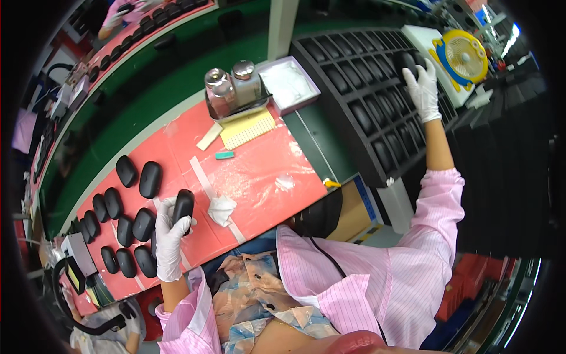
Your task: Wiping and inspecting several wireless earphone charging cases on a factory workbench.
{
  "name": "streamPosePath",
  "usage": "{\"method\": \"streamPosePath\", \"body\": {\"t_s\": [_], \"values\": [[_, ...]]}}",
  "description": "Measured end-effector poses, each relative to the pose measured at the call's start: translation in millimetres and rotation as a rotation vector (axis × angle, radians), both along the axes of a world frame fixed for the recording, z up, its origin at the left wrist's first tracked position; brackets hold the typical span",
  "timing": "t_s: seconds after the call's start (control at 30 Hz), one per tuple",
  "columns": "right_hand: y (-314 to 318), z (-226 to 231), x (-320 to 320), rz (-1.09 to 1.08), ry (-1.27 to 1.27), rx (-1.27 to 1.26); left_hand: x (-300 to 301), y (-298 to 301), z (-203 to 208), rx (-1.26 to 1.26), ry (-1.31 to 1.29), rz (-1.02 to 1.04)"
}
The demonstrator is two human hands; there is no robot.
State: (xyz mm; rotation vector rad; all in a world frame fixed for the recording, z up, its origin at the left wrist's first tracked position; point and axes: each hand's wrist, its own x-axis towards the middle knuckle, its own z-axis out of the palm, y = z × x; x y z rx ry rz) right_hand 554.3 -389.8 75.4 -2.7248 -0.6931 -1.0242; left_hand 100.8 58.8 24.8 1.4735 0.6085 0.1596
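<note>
In my gloved left hand (170, 236) is a black rounded oblong case (184, 204), pinched between thumb and fingers above the pink mat (253, 189). My right arm reaches far out to the right. There my gloved right hand (423, 94) has its curled fingers on another black case (404, 61) at the far edge of a black compartment tray (330, 106); part of that case is hidden by the fingers. Similar black cases (151, 179) lie spread over the left part of the mat, several beside my left hand.
Two metal-topped bottles (244, 82) stand in a small tray behind the mat, beside a lilac box (289, 85) with white contents. A crumpled white cloth (221, 210) and a green block (224, 155) lie on the mat. A yellow fan (464, 56) stands past the compartment tray. Other people work nearby.
</note>
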Motion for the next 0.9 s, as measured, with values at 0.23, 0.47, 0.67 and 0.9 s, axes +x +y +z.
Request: {"method": "streamPosePath", "body": {"t_s": [0.23, 0.47, 0.67, 0.9], "values": [[25, -9, 167, 0.102, -0.085, -0.126, 1, 9, 5, 0.022, 0.012, 0.213], [-37, -71, 238, -0.295, 0.314, -0.331, 26, -3, 32, 0.065, 0.102, 0.208], [-37, -98, 291, -0.001, 0.5, -0.045, 13, -3, 16, -0.087, -0.081, 0.201], [124, 15, 58, 0.486, 0.115, 0.137, 7, -9, 33, 0.028, -0.15, 0.104]]}}
